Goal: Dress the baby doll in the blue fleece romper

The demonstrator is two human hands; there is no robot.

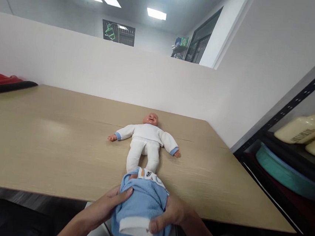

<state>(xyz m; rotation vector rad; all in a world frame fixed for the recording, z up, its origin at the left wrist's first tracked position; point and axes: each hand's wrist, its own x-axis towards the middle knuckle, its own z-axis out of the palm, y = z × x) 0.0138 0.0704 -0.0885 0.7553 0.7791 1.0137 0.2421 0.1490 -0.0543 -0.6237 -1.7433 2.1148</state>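
Note:
A baby doll (pixel 146 132) in a white top with blue cuffs and white leggings lies on its back on the wooden table (pixel 59 149). Its head points to the far wall and its arms are spread. At the table's front edge, a light blue baby garment (pixel 146 193) with a white band and a printed white patch covers the doll's lower legs and feet. My left hand (pixel 114 201) grips the garment's left side, thumb on top. On the other side, my right hand (pixel 172 214) holds it, its thumb pressed near the white band.
A dark rack on the right holds cream-coloured bottles (pixel 304 128) and a teal basin (pixel 288 173). A red item with a black edge (pixel 5 83) sits at the table's far left. Behind the table stands a white wall (pixel 109 69) with a window or mirror above. A black chair (pixel 11 219) is at lower left.

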